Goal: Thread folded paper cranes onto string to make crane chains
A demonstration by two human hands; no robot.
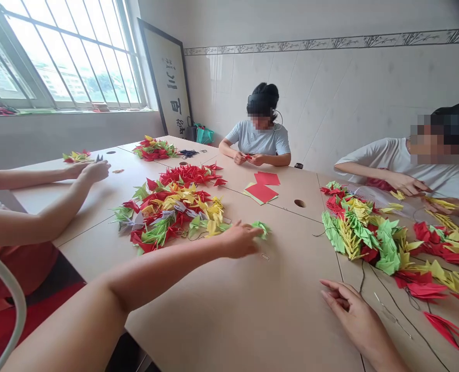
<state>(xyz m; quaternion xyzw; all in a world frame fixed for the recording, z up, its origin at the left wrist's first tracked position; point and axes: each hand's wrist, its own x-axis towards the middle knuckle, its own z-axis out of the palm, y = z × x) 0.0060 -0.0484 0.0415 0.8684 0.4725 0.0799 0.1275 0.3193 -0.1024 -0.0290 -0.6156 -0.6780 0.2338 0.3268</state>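
Stretched over the middle of the table, my left hand [242, 241] is at a green folded paper piece [263, 229]. Its fingers are smeared by motion, so whether they grip the piece or only touch it is unclear. Left of it lies a heap of folded paper strings [175, 212] in red, yellow, green and white. My right hand [347, 312] is low over the table at the right, fingers loosely bent and apart, holding nothing visible. Close to its right are a thin needle-like metal tool [392, 315], dark thread [407, 324] and a red folded paper piece [444, 329].
More colourful paper strings [368, 227] cover the right side, near a person in white handling yellow pieces [440, 202]. Square red sheets [262, 193] lie mid-table. Across sits another person with a small red piece [248, 157]; at left, another person's hands [93, 170] hold scissors.
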